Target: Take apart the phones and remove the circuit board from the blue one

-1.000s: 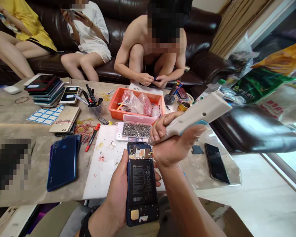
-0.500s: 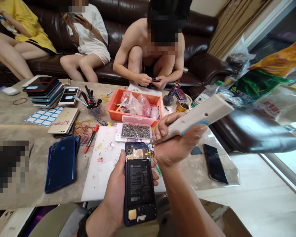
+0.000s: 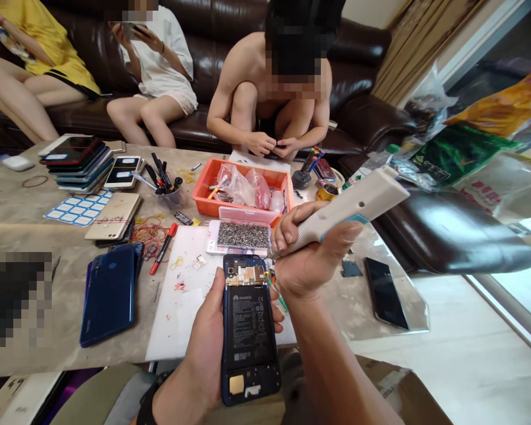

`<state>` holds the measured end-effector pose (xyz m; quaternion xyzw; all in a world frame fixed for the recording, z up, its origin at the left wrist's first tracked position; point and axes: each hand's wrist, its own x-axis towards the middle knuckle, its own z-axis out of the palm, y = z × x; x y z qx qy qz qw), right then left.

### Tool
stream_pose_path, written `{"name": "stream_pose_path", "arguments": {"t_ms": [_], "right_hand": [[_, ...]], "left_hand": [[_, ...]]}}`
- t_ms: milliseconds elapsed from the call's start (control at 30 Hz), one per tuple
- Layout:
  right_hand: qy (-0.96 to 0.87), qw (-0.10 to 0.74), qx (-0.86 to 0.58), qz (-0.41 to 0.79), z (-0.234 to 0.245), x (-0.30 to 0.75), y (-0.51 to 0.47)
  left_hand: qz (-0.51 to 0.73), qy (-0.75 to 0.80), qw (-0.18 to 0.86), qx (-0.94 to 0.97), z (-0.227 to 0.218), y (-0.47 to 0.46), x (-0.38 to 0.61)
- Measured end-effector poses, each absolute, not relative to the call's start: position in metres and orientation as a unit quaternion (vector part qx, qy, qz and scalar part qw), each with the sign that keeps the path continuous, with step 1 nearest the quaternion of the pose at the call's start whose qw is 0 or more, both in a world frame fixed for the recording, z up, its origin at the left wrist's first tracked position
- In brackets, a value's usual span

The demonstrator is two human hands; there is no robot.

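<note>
An opened phone (image 3: 253,330) lies in my left hand (image 3: 206,342), its battery and upper circuit board bare. My thumb is along its left edge and fingertips curl round the right edge. My right hand (image 3: 307,254) is wrapped round a grey-white electric screwdriver (image 3: 340,209), whose narrow end points toward the phone's top right corner. Whether the tip touches the phone is hidden by the hand. Just beyond the phone stands an open clear box of small screws (image 3: 243,235). A green-handled tool (image 3: 282,302) shows in part behind the phone's right edge.
An orange bin (image 3: 207,203) with plastic bags sits behind the screw box. At left are blue phones (image 3: 108,295), a red marker (image 3: 163,248), a pen cup (image 3: 172,198) and stacked phones (image 3: 77,168). A black phone (image 3: 384,292) lies right. A person (image 3: 265,112) sits opposite.
The rear end of the electric screwdriver has shifted slightly left and down with my right hand. The phone stays nearly still in my left hand. The person opposite moved their hands a little.
</note>
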<state>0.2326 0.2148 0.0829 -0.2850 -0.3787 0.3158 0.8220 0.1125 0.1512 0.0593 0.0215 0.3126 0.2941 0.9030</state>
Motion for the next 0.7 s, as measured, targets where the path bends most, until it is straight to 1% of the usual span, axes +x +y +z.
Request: {"name": "stream_pose_path", "arguments": {"t_ms": [200, 500, 700], "right_hand": [[-0.38, 0.82, -0.284, 0.319, 0.0831, 0.232, 0.2148], [-0.374, 0.833, -0.263, 0.314, 0.0823, 0.2337, 0.2151], [-0.374, 0.828, -0.278, 0.313, 0.0869, 0.2315, 0.2138]], "left_hand": [[0.299, 0.292, 0.908, 0.029, 0.0534, 0.1493, 0.1112], [0.294, 0.292, 0.91, 0.026, 0.0565, 0.1506, 0.1119], [0.294, 0.279, 0.913, 0.032, 0.0526, 0.1515, 0.111]]}}
